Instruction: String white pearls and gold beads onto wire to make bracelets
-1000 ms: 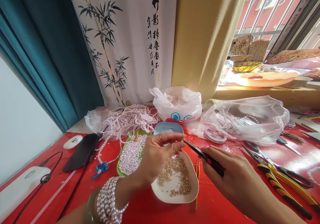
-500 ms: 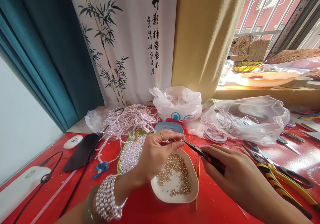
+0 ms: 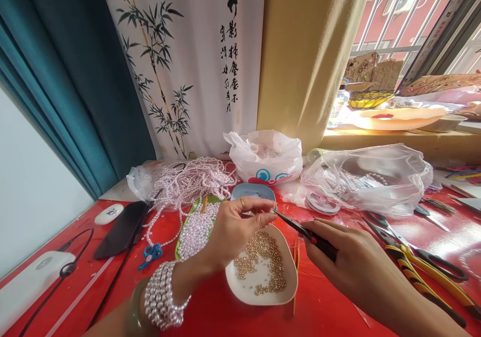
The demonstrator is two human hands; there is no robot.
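Note:
My right hand (image 3: 343,252) is wrapped round a pair of pliers (image 3: 298,225) with dark jaws and black-and-red handles. The jaw tips meet the fingertips of my left hand (image 3: 240,229), which pinches a small gold-coloured beaded piece (image 3: 274,207); its exact form is too small to make out. Both hands are held above a white dish (image 3: 240,294) of loose gold beads (image 3: 276,262). Left of it, partly behind my left wrist, a green tray (image 3: 178,249) holds white pearl beads (image 3: 197,229). A blue dish (image 3: 251,191) sits just behind my left fingers.
Strands of pearls (image 3: 195,177) lie piled at the back left, beside white plastic bags (image 3: 268,161). Yellow-and-black cutters (image 3: 417,272) and scissors (image 3: 443,265) lie at the right. A phone (image 3: 122,229), small blue scissors (image 3: 151,255) and a cable are on the left.
Both hands keep nearly the same pose, with the plier tips still at my left fingertips. The whole view has shifted very slightly.

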